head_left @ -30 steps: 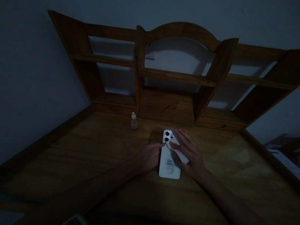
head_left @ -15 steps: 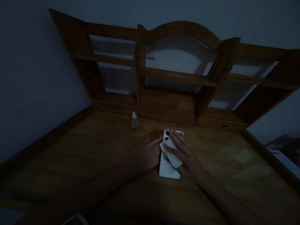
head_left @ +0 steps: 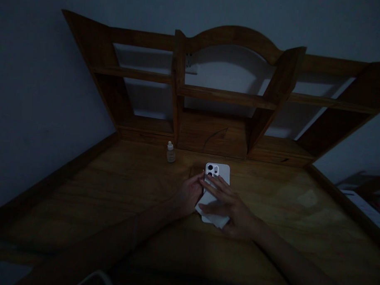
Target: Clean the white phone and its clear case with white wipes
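A white smartphone (head_left: 224,172) lies back up on the wooden desk, its camera lenses at the far end. My left hand (head_left: 189,197) holds the phone's left edge, with thumb and fingers near the camera block. Over the phone's back, my right hand (head_left: 236,208) presses a folded white tissue (head_left: 208,199), its fingertips reaching the lower lenses. The tissue covers much of the phone's near half. Whether it is paper or cloth is hard to tell in the dim light.
A small clear dropper bottle (head_left: 171,153) with a white cap stands behind my left hand. Along the back of the wooden desk (head_left: 139,170) rises a shelf unit (head_left: 223,93). Papers (head_left: 364,206) lie beyond the desk's right edge.
My right hand has drawn the tissue down the phone toward me, uncovering the camera block's upper part and the far right corner. The left hand stays by the phone's left edge.
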Available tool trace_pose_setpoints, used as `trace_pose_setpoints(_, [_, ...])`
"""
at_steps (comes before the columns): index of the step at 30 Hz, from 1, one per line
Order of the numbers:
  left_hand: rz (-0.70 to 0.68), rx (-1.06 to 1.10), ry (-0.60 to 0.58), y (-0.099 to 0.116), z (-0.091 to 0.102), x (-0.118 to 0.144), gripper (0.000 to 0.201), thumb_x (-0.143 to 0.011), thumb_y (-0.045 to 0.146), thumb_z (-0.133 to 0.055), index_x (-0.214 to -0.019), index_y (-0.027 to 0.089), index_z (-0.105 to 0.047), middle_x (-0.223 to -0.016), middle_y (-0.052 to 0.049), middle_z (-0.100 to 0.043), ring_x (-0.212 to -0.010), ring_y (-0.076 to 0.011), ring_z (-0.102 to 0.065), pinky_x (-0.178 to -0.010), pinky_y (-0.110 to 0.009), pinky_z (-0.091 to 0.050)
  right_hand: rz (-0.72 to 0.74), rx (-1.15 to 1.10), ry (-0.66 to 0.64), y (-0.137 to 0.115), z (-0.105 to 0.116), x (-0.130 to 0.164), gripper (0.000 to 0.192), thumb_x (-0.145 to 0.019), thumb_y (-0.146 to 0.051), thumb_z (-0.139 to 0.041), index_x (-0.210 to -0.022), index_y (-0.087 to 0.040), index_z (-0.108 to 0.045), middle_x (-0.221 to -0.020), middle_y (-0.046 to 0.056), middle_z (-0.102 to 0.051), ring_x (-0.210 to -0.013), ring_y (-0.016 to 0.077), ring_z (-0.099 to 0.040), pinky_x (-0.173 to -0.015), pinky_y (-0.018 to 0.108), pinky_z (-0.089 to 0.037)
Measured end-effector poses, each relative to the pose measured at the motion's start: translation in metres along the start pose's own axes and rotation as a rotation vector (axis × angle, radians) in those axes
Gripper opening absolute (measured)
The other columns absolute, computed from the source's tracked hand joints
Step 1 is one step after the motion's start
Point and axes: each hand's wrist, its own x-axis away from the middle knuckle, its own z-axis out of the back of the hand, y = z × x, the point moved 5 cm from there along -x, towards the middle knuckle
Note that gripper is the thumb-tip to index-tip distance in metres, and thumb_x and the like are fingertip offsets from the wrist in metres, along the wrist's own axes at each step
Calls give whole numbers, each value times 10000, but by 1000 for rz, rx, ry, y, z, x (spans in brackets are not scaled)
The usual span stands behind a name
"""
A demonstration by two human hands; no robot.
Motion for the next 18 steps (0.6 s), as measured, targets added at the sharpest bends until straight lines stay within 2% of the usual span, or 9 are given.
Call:
trace_pose_setpoints(3, [176, 243, -37, -7, -7, 1, 282, -922, 372, -548, -985, 132, -682, -940, -68, -716, -969, -205, -657, -1023, -362, -399, 39, -36, -36, -4, -2, -1, 356, -743, -218, -735, -1096, -267, -749, -1631, 2, -219, -1506, 348, -149, -1201, 608, -142])
trace_pose_setpoints(5, [241, 352, -40, -9, -11, 2, 263, -915, 345, -569, -956, 113, -685, -905, -66, -724, -896, -184, -669, -994, -338, -408, 69, -55, -46, -6, -3, -2, 350, -731, -248, -750, -1081, -267, -757, -1630, 5, -219, -1505, 355, -150, -1200, 612, -127])
trace_pose_setpoints(11, [226, 350, -47, -10, -7, 0, 231, -906, 285, -562, -909, 99, -700, -821, -48, -719, -854, -156, -674, -993, -285, -410, 83, -72, -89, -12, -5, -6, 278, -737, -251, -741, -1012, -266, -776, -1625, -3, -230, -1502, 347, -172, -1205, 609, -86])
trace_pose_setpoints(15, [247, 302, -11, -14, -2, -1, 269, -922, 285, -529, -981, 88, -702, -929, -83, -727, -932, -194, -679, -1010, -337, -422, 110, -112, -90, -14, -4, -7, 244, -705, -219, -730, -940, -254, -785, -1617, -11, -256, -1499, 340, -188, -1220, 582, -86])
trace_pose_setpoints(18, [260, 284, 14, -15, -1, -2, 263, -911, 290, -549, -988, 88, -698, -930, -87, -723, -939, -191, -679, -1005, -334, -432, 111, -156, -98, -13, -3, -7, 190, -703, -219, -705, -875, -241, -784, -1605, -12, -288, -1498, 332, -199, -1225, 569, -93])
